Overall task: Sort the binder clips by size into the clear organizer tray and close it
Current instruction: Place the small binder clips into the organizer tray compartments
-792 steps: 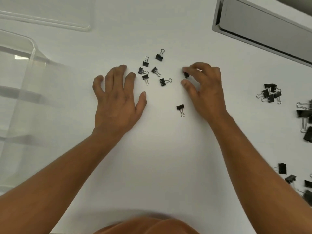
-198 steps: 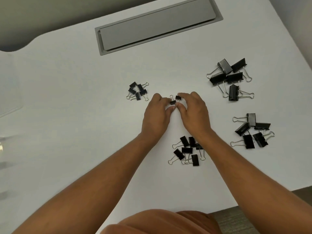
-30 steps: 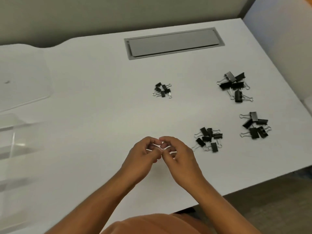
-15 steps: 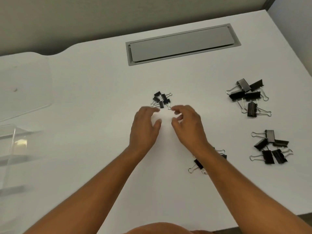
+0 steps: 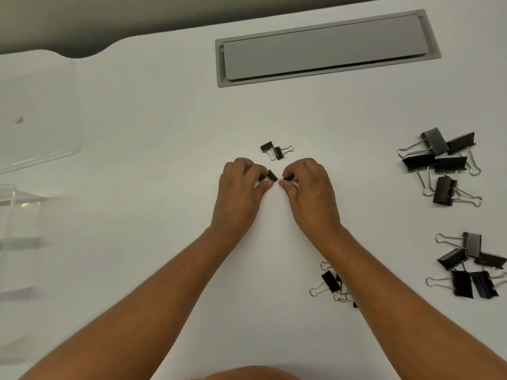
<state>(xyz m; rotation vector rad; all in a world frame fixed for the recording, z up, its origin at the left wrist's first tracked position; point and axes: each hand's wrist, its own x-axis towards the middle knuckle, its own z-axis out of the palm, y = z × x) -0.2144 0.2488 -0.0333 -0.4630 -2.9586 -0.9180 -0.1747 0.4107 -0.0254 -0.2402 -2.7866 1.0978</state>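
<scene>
Black binder clips lie in size groups on the white table [image 5: 164, 133]. My left hand [image 5: 241, 193] pinches tiny clips [image 5: 270, 176] between thumb and fingers. My right hand [image 5: 310, 192] pinches another tiny clip [image 5: 288, 178] just beside it. Two tiny clips [image 5: 275, 150] lie loose just beyond the fingertips. Large clips [image 5: 441, 163] sit at the right, medium clips [image 5: 469, 267] nearer at the right edge. Small clips [image 5: 330, 283] are partly hidden under my right forearm. The clear organizer tray [image 5: 16, 215] stands at the left edge.
The tray's clear lid [image 5: 38, 113] lies flat at the far left. A grey cable hatch [image 5: 326, 45] is set into the table at the back. The table's far edge curves at the upper left.
Both hands have reached the tiny clip pile and picked clips out of it; only two stay loose on the table. The view has tilted down and closer.
</scene>
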